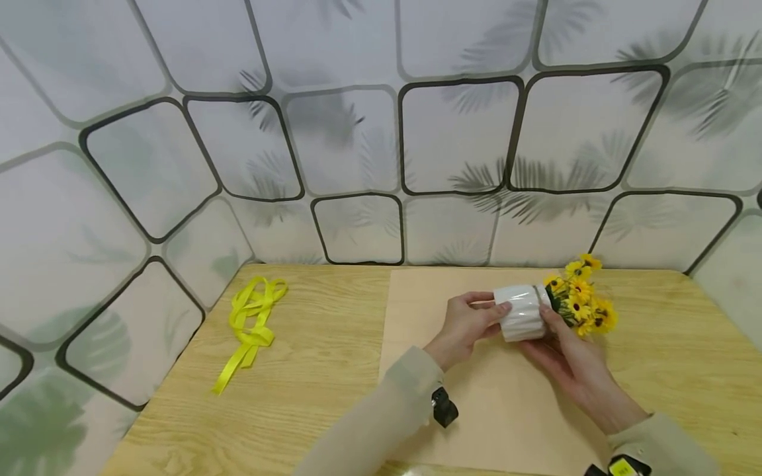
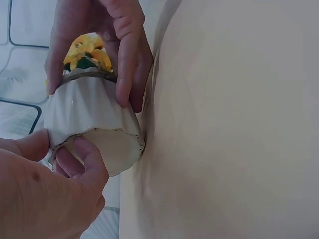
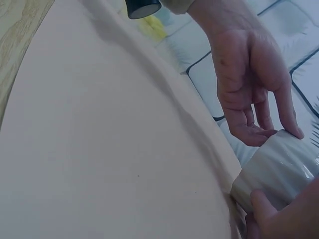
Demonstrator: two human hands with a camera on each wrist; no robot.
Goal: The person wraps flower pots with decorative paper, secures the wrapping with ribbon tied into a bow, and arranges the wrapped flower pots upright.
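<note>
A white ribbed flower pot (image 1: 516, 324) lies tilted on its side, its base facing left. Yellow flowers (image 1: 579, 299) with dark centres stick out of its mouth to the right. My left hand (image 1: 466, 325) pinches the pot's base edge; the left wrist view shows its thumb on the outer wall and curled fingers at the hollow underside (image 2: 117, 149). Near the flower end, my right hand (image 1: 573, 367) grips the pot, thumb on the side facing me and fingers beneath. A large pale sheet of paper (image 1: 476, 416) lies under both hands.
A loosely coiled yellow ribbon (image 1: 253, 334) lies on the left part of the wooden table (image 1: 333, 330). Behind the table rises a wall covering (image 1: 357, 145) with a grid and leaf pattern. Both wrists wear small dark cameras (image 1: 444, 406).
</note>
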